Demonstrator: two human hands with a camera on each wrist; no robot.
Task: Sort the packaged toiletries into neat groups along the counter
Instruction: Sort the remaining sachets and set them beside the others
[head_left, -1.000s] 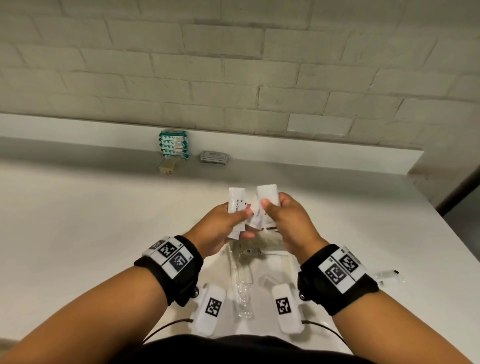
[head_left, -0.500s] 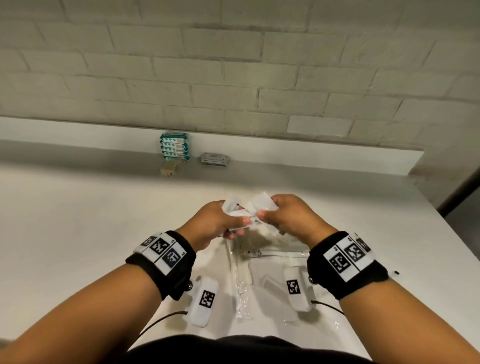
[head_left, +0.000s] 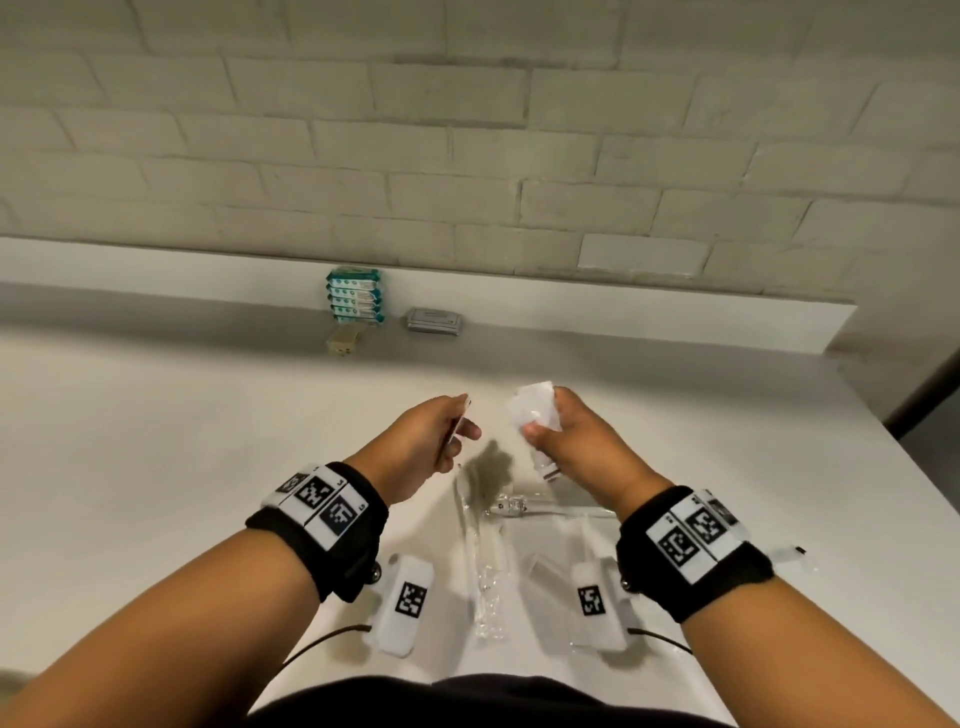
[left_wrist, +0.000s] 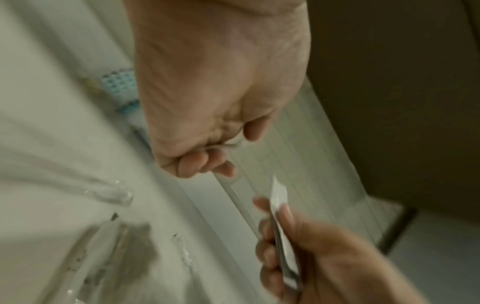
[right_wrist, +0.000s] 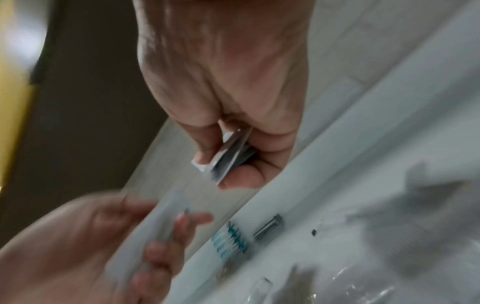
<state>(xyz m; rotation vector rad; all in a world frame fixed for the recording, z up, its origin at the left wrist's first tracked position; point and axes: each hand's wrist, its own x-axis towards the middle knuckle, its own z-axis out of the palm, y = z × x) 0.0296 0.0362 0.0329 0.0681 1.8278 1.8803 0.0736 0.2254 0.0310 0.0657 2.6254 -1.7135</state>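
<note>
Step in hand looks like splitting sachets by type. Left hand pinches one thin white sachet; right hand has its grip round a small stack of white sachets. Both held above the worktop, near each other, not touching. Next move prob. calls for setting each down w/ its own group, e.g. by the teal packs & grey packets at the back wall. No writing legible.

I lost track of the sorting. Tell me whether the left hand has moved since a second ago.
Yes. The left hand has drawn left, away from the right hand, judged against the teal stack.
</note>
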